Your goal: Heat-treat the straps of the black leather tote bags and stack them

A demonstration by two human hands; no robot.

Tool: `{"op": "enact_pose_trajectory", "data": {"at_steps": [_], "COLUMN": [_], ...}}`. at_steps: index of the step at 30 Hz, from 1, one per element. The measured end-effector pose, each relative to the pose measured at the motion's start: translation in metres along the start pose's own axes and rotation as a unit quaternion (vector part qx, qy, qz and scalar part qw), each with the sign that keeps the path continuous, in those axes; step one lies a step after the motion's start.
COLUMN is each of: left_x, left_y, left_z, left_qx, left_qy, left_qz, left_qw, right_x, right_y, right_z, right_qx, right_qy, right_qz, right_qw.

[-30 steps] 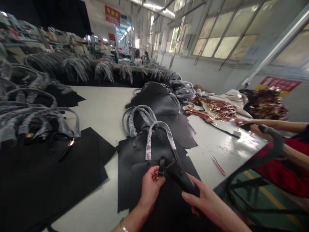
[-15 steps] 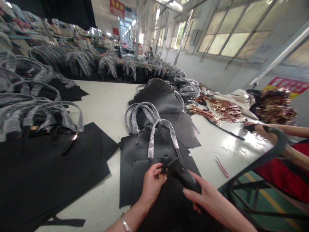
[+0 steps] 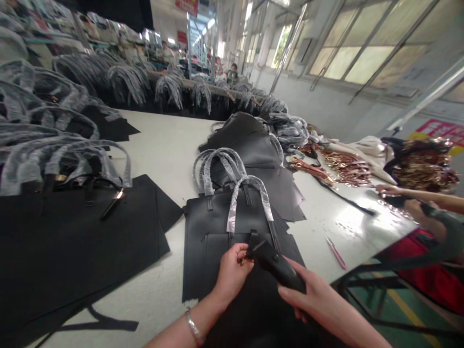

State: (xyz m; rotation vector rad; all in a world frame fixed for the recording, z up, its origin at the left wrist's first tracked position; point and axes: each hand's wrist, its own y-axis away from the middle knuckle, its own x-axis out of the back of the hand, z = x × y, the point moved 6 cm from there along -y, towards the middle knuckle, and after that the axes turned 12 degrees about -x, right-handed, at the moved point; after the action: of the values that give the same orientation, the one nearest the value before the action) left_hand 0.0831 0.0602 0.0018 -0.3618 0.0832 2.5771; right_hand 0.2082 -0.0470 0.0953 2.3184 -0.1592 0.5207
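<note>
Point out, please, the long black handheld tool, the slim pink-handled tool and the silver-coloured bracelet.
Long black handheld tool [image 3: 280, 267], head view: middle of its body.
Slim pink-handled tool [image 3: 339, 256], head view: its handle.
Silver-coloured bracelet [image 3: 194, 326], head view: its band.

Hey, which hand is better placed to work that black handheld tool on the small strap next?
Probably the right hand: it grips the black handheld tool, whose head sits by the small strap. The left hand seems busy pinching a gold-coloured piece near that strap.

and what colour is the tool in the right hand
The tool in the right hand is black; it shows best in the head view.
</note>
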Motion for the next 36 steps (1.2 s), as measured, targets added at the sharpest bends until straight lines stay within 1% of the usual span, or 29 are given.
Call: {"op": "enact_pose_trajectory", "data": {"at_steps": [2,4,6,8,10,11,13,14,15,18,19,20,21,23,25,27,29,30,31,33,36], "left_x": [0.0,0.0,0.0,0.0,0.0,0.0,-0.006,-0.012,-0.018,-0.038,-0.042,-0.045,-0.046,-0.047,-0.048,-0.051,-0.053,-0.053,-0.052,-0.048,-0.045], "left_y": [0.0,-0.001,-0.003,-0.004,-0.003,-0.002,0.0,0.003,0.006,0.02,0.025,0.029,0.032,0.036,0.037,0.038,0.039,0.038,0.038,0.036,0.036], "left_z": [0.003,0.005,0.004,0.001,-0.002,-0.003,-0.002,-0.002,-0.001,-0.003,-0.003,-0.004,-0.005,-0.008,-0.011,-0.011,-0.009,-0.007,-0.005,-0.002,-0.001], "left_qx": [-0.009,-0.017,-0.016,-0.013,-0.027,-0.043,-0.095,-0.126,-0.158,-0.236,-0.25,-0.259,-0.262,-0.252,-0.247,-0.273,-0.308,-0.317,-0.319,-0.312,-0.304], "left_qy": [-0.005,-0.015,-0.024,-0.044,-0.105,-0.151,-0.257,-0.311,-0.362,-0.489,-0.518,-0.537,-0.55,-0.564,-0.579,-0.594,-0.608,-0.613,-0.615,-0.61,-0.589], "left_qz": [-0.01,-0.017,-0.023,-0.025,-0.026,-0.026,-0.044,-0.065,-0.089,-0.16,-0.172,-0.18,-0.186,-0.198,-0.211,-0.233,-0.243,-0.239,-0.229,-0.209,-0.197], "left_qw": [1.0,1.0,0.999,0.999,0.994,0.987,0.961,0.94,0.914,0.824,0.8,0.782,0.771,0.761,0.748,0.719,0.69,0.684,0.684,0.698,0.722], "right_x": [-0.006,-0.011,-0.011,-0.003,0.007,0.011,0.015,0.014,0.012,0.002,-0.002,-0.006,-0.009,-0.016,-0.022,-0.027,-0.031,-0.032,-0.034,-0.036,-0.035], "right_y": [0.003,-0.001,-0.01,-0.018,-0.021,-0.021,-0.017,-0.015,-0.013,-0.013,-0.015,-0.017,-0.021,-0.029,-0.037,-0.047,-0.055,-0.058,-0.06,-0.059,-0.053], "right_z": [0.0,-0.006,-0.014,-0.018,-0.018,-0.016,-0.015,-0.016,-0.018,-0.031,-0.037,-0.043,-0.048,-0.058,-0.066,-0.072,-0.08,-0.083,-0.086,-0.088,-0.081], "right_qx": [-0.005,0.003,0.018,0.026,0.024,0.021,0.02,0.022,0.024,0.026,0.025,0.023,0.02,0.012,-0.004,-0.022,-0.029,-0.027,-0.022,-0.017,-0.037], "right_qy": [0.012,0.02,0.015,0.004,0.003,0.009,0.025,0.034,0.043,0.069,0.074,0.078,0.083,0.099,0.12,0.131,0.13,0.127,0.125,0.123,0.117], "right_qz": [-0.023,-0.021,0.014,0.068,0.111,0.121,0.114,0.104,0.09,0.043,0.024,0.002,-0.024,-0.077,-0.116,-0.129,-0.12,-0.114,-0.11,-0.12,-0.158], "right_qw": [1.0,1.0,1.0,0.997,0.993,0.992,0.993,0.994,0.995,0.996,0.997,0.997,0.996,0.992,0.986,0.983,0.984,0.985,0.986,0.985,0.98]}}
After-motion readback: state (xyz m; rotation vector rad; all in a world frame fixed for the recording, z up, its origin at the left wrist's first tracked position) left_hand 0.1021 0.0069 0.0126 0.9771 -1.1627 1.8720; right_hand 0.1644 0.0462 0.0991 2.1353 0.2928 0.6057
